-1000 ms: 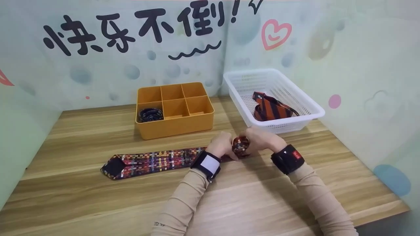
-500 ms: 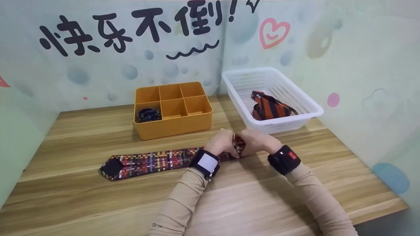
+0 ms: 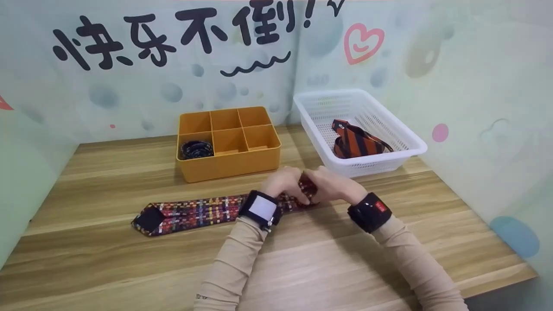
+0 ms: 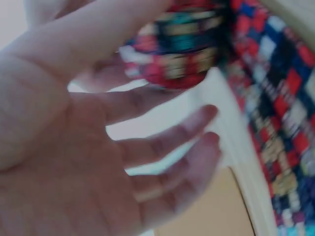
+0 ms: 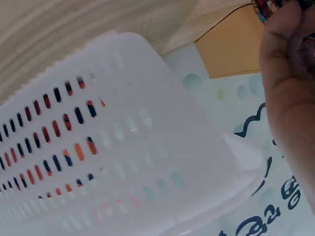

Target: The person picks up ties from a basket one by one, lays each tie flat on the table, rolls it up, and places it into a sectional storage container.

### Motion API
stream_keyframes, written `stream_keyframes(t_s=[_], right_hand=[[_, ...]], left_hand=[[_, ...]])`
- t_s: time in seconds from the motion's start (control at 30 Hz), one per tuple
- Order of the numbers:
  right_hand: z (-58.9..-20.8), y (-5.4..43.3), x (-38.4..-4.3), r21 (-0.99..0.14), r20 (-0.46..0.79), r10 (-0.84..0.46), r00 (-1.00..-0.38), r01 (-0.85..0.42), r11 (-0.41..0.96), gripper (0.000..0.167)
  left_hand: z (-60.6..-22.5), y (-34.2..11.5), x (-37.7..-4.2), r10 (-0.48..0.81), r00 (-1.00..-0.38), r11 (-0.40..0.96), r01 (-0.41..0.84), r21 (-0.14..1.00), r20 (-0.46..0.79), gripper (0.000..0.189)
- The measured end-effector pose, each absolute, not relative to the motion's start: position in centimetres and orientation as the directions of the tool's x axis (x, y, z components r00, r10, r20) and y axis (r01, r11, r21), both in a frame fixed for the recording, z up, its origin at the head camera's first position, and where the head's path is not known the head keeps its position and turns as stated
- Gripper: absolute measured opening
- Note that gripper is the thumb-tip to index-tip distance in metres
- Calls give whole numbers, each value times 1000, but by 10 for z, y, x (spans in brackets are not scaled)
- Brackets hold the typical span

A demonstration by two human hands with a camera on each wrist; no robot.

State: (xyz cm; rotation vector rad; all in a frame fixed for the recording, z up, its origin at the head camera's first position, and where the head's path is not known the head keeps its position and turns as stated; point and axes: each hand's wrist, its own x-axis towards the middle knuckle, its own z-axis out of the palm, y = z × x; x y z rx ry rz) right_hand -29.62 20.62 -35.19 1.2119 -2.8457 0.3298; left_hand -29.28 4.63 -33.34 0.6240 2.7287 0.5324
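Observation:
A multicoloured woven-pattern necktie (image 3: 198,214) lies stretched across the table, its wide dark-backed tip at the left. Its right part is rolled into a coil (image 3: 307,190) held between both hands. My left hand (image 3: 283,183) pinches the coil from the left; in the left wrist view its thumb and forefinger are at the roll (image 4: 179,46), while the other fingers extend below. From the right, my right hand (image 3: 335,185) grips the same coil, partly hiding it. Only part of the right hand (image 5: 290,83) shows in the right wrist view, at the roll's edge.
Behind the hands stands an orange six-compartment box (image 3: 229,166), with a rolled dark necktie (image 3: 197,149) in its front left compartment. A white perforated basket (image 3: 380,162) at the back right holds an orange-and-navy striped necktie (image 3: 360,144). Walls border the table (image 3: 108,268).
Both hands have shifted a little to the left with the coil, and the flat stretch of necktie is shorter. The box and basket stay where they were.

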Motion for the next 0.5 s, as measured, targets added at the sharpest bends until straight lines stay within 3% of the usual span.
stream_keyframes(t_s=[0.2,0.5], right_hand=[[-346,194,-295,-130,2,-632,-775,-626,769,42],[-353,210,-313,-482,-136,-673,-727,-545,686,60]], left_hand=[[-337,45,-296,467,-877,807,370,461,-114,42],[-342,37,-298,386,-901,881,296,370,-198,47]])
